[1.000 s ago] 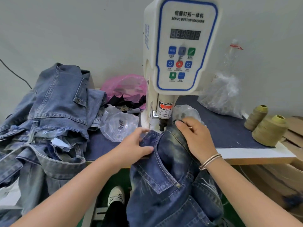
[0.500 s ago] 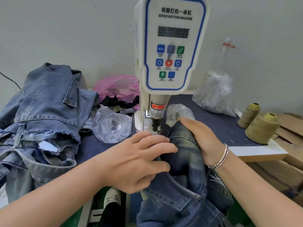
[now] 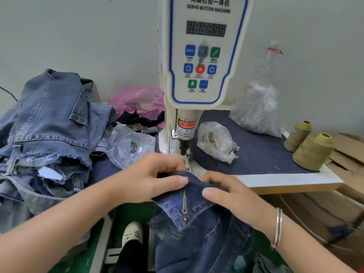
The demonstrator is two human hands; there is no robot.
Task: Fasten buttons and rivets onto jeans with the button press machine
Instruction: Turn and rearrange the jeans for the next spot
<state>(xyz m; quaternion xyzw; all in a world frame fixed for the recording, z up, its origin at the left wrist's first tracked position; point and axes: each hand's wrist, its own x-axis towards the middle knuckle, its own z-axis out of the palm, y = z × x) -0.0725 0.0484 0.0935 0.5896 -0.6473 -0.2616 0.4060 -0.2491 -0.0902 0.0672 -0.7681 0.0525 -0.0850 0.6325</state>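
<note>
Dark jeans (image 3: 197, 209) waistband bunched just in front of the button press machine (image 3: 199, 56), below its punch (image 3: 184, 147); left hand (image 3: 151, 178) and right hand (image 3: 230, 194) both pinch the band's top edge, fingers curled. Likely step: feed the spot under the punch; keep denim flat, fingertips clear. Finished jeans pile (image 3: 49, 131) lies left.

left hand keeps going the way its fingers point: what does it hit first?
The left hand grips the dark jeans, fingers pointing right. Going straight on, it would probably meet the right hand's fingertips first, just across the fold. Depth is unclear.
</note>
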